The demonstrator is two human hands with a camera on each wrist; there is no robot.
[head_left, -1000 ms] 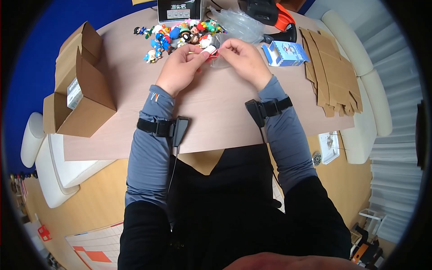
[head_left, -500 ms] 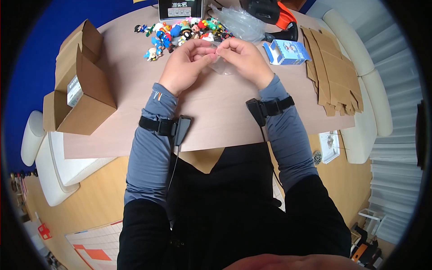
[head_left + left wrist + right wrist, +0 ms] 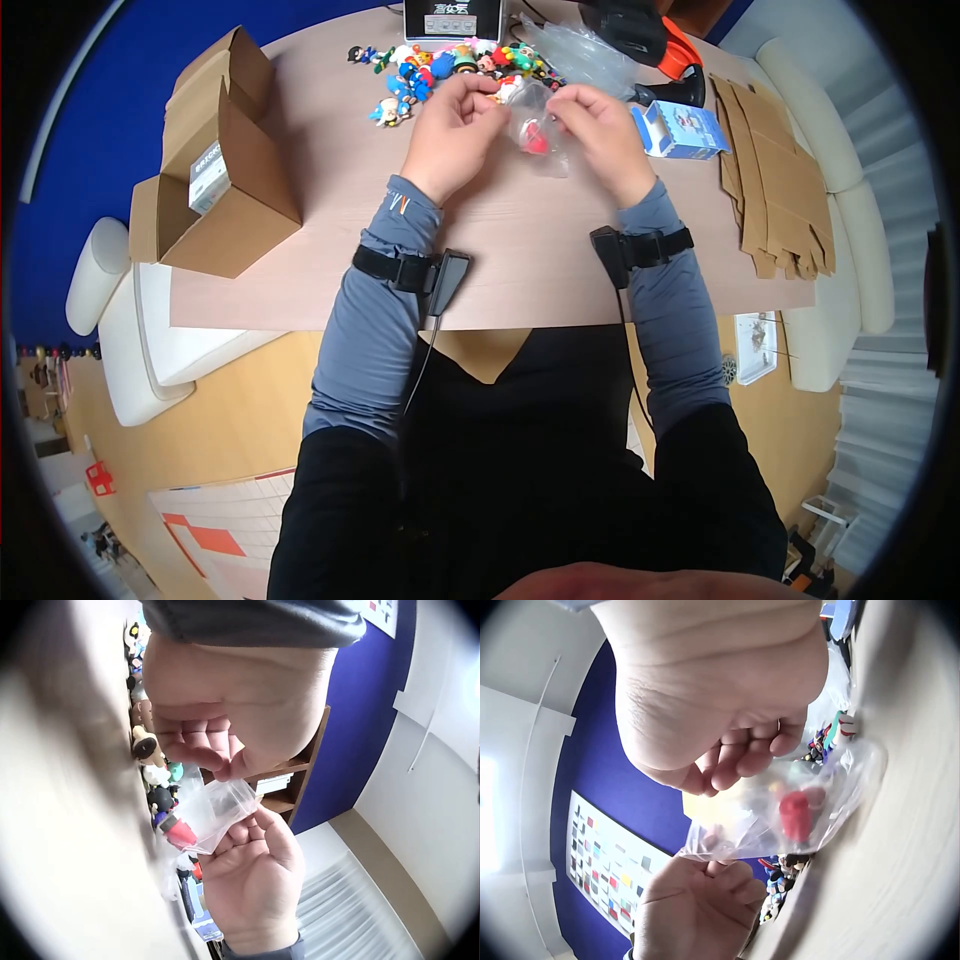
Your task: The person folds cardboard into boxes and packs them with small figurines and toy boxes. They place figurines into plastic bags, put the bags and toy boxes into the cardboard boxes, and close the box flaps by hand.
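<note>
A small clear plastic bag (image 3: 559, 157) hangs between my two hands over the table. Inside it, low down, lies a small red object (image 3: 535, 138), also showing as a red shape (image 3: 796, 816) through the film in the right wrist view; its kind is unclear. My left hand (image 3: 453, 135) pinches one side of the bag's upper edge between thumb and fingers. On the opposite side, my right hand (image 3: 608, 138) pinches the edge with thumb and forefinger. Just beyond the left hand, several small colourful toy figures (image 3: 440, 66) lie in a pile.
An open cardboard box (image 3: 240, 215) stands at the left with a white box (image 3: 208, 178) in it. Right of my hands lie a blue printed box (image 3: 690, 130) and flattened cardboard (image 3: 785, 170). Behind are more clear plastic bags (image 3: 585, 55) and a black-and-orange device (image 3: 680, 50).
The red-and-white object in my left fingers a second ago is out of them; a red object now shows in the bag. My hands have moved apart, stretching the bag's edge. The head view has shifted.
</note>
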